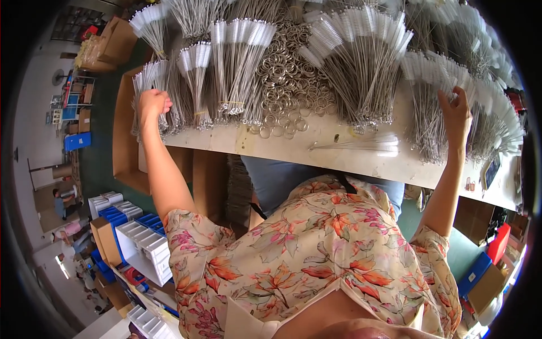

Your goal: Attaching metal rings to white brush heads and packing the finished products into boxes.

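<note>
At the left end of the table my left hand [153, 104] is closed, its fingers curled beside a bundle of thin wire brushes [148, 76] with white bristle ends. What its fingers hold, if anything, is hidden. My right hand [457, 110] reaches over the right side of the table, thumb and forefinger apart, against a spread of similar wire brushes [426, 113]. Between the hands lies a heap of metal rings [293, 79]. A large fan of brushes [361, 68] stands right of the rings, and a few loose brushes [361, 145] lie near the front edge.
The white table [271, 148] runs across in front of me. Banded brush bundles [195, 79] stand left of the rings. An open cardboard box [125, 152] is below the table's left end. White and blue bins [144, 248] sit at the lower left; other people [68, 200] work farther off.
</note>
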Demonstrator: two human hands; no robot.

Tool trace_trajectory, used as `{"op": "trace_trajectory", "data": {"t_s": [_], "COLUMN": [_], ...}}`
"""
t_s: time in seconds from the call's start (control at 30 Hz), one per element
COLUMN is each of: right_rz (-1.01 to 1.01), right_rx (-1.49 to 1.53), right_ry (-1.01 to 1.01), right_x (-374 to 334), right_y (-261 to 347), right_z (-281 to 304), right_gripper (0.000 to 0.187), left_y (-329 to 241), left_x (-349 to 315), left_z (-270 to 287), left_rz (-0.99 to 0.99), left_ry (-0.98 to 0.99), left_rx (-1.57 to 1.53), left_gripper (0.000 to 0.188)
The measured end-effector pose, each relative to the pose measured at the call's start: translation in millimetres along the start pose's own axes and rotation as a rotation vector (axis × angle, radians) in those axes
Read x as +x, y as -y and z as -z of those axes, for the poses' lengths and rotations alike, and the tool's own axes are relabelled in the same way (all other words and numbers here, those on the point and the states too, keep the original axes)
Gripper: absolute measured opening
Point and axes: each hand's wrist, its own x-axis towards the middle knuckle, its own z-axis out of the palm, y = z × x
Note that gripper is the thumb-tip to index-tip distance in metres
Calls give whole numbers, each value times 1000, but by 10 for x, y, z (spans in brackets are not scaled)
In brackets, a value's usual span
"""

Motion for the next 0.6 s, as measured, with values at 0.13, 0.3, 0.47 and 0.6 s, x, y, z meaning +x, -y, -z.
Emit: {"op": "trace_trajectory", "data": {"t_s": [0.13,0.3,0.47,0.6], "right_rz": [7,14,-35,32], "right_rx": [-95,47,110,496], "right_ry": [46,75,-30,-67], "right_x": [39,24,-51,-151], "right_y": [-30,10,39,489], "right_z": [68,103,174,177], "right_gripper": [44,46,34,23], "left_y": [-3,-110,-648,-923], "left_x": [65,-202,-952,-1305], "left_z": [-66,-67,-464,-1011], "left_rz": [20,46,-481,-562], "left_ry": [-32,-89,-261,-120], "left_rx": [109,316,20,269], "left_gripper": [20,20,50,97]}}
